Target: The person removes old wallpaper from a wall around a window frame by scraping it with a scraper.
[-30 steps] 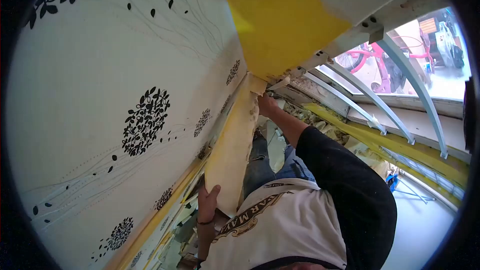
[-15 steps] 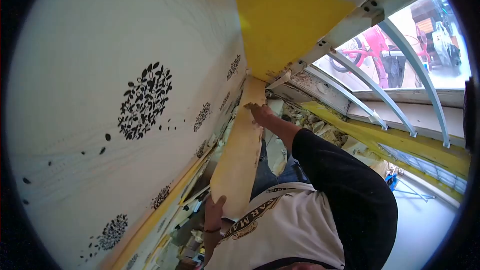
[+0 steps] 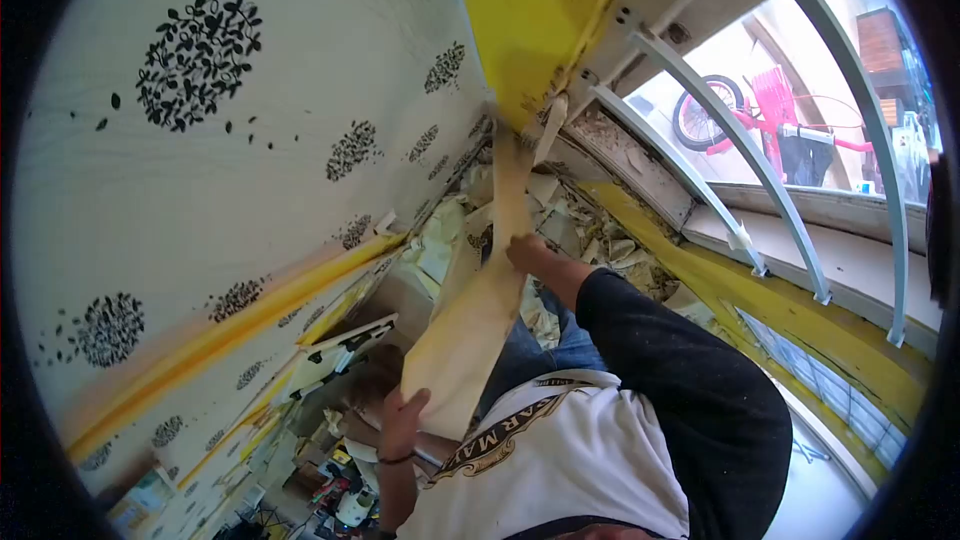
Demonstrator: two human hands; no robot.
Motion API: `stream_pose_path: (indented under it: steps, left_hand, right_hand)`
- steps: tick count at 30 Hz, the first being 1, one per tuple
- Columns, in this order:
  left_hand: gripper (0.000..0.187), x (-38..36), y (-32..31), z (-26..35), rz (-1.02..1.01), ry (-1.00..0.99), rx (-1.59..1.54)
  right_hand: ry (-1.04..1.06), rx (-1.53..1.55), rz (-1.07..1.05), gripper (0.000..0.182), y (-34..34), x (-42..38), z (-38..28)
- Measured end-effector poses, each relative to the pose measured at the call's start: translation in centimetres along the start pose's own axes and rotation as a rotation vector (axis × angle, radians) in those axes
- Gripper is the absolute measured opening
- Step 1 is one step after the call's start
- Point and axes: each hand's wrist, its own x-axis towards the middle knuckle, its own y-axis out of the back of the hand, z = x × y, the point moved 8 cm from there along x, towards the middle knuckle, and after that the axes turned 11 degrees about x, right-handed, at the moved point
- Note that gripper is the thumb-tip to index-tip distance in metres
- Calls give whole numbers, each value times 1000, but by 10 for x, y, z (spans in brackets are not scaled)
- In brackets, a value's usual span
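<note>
A long cream-yellow strip of wallpaper [image 3: 455, 345] hangs from the wall corner down to my lap, bent partway along. Near its lower end my left hand [image 3: 403, 412] is closed on the edge, thumb on the face of the strip. Higher up, my right hand [image 3: 527, 252] grips the strip's right edge with curled fingers. The upper part of the strip runs up beside the yellow wall area [image 3: 540, 15]. A patterned piece of the paper shows behind the strip.
The wall with black leaf prints [image 3: 300, 50] is at the left. At the right is a barred window [image 3: 770, 110], a pink bicycle [image 3: 745, 120] beyond it. Torn paper scraps [image 3: 620, 250] cover the floor; tools and clutter [image 3: 350, 500] lie lower left.
The view has shifted. The strip has narrowed and folded in its upper part, and my right hand is lower along it, closer to my left hand. My left hand still holds the lower end.
</note>
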Motion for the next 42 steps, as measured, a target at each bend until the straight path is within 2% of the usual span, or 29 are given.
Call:
stream_pose_path:
  steps: [1, 3, 5, 7, 10, 12, 13, 15, 17, 19, 21, 23, 25, 27, 28, 29, 30, 31, 32, 33, 34, 35, 37, 39, 40, 42]
  left_hand:
    - [35, -11, -1, 3, 6, 4, 0]
    - [36, -36, 2, 5, 29, 12, -136]
    - [37, -50, 3, 0, 19, 21, -106]
    - [37, -56, -4, 19, 28, -32, 130]
    - [38, -43, -23, 47, -59, -149, 136]
    - [38, -43, -37, 79, -137, -207, 161]
    - [38, -48, -43, 103, -163, -263, 110]
    - [39, -39, -50, 140, -204, -335, 66]
    - [37, -23, -53, 178, -183, -509, 141]
    - [38, 18, -73, 194, -162, -575, 300]
    - [42, 61, -122, 202, -260, -853, 648]
    - [53, 123, -176, 173, -266, -1036, 1217]
    - [63, 135, -193, 187, -196, -932, 1494]
    - [64, 180, -215, 217, -70, -978, 1208]
    - [68, 215, -228, 230, 20, -980, 928]
    - [72, 247, -237, 242, 101, -962, 648]
    - [72, 265, -257, 255, 89, -971, 627]
    - [64, 281, -263, 265, 168, -909, 479]
    - [56, 292, -267, 273, 243, -842, 332]
    - [56, 301, -278, 282, 226, -844, 319]
    - [49, 320, -291, 273, 13, -650, 260]
    - [43, 321, -301, 266, -192, -453, 206]
    - [39, 305, -292, 268, -164, -470, 208]
    - [33, 301, -280, 277, -21, -505, 382]
    - [33, 295, -277, 287, 17, -605, 389]
    - [33, 289, -277, 294, -26, -649, 343]
  right_hand:
    - [71, 37, 32, 27, -21, -12, -11]
    - [12, 151, -40, 20, -50, -51, -27]
    - [29, 188, -31, 23, -80, -75, -37]
    - [36, 227, -11, 25, -98, -91, -38]
    - [-78, 328, 110, 28, -77, -112, -17]
    - [-28, 362, 8, 29, -57, -132, -11]
    - [-39, 361, 22, 29, -36, -150, -9]
    - [-92, 391, -22, 30, -3, -180, -5]
    - [-177, 376, -2, 33, 6, -189, 21]
    - [-338, 416, 36, 36, 21, -216, 45]
    - [-531, 450, 77, 36, 23, -241, 72]
    - [-662, 413, 81, 34, -4, -260, 102]
    - [-769, 404, 84, 34, -27, -283, 111]
    - [-798, 441, 69, 39, -62, -300, 112]
    - [-839, 460, 81, 44, -69, -307, 101]
    - [-788, 567, 146, 47, -64, -318, 81]
    - [-777, 604, 159, 49, -110, -311, 93]
    - [-759, 612, 143, 48, -112, -315, 76]
    - [-842, 614, 22, 50, -116, -323, 56]
    - [-791, 727, 125, 52, -126, -327, 43]
    - [-817, 734, 95, 53, -140, -326, 33]
    - [-823, 851, 224, 53, -144, -332, 18]
    - [-824, 892, 170, 54, -158, -331, -6]
    - [-814, 949, 149, 54, -181, -326, -21]
    - [-802, 987, 119, 55, -192, -324, -27]
    - [-799, 1013, 112, 53, -208, -318, -26]
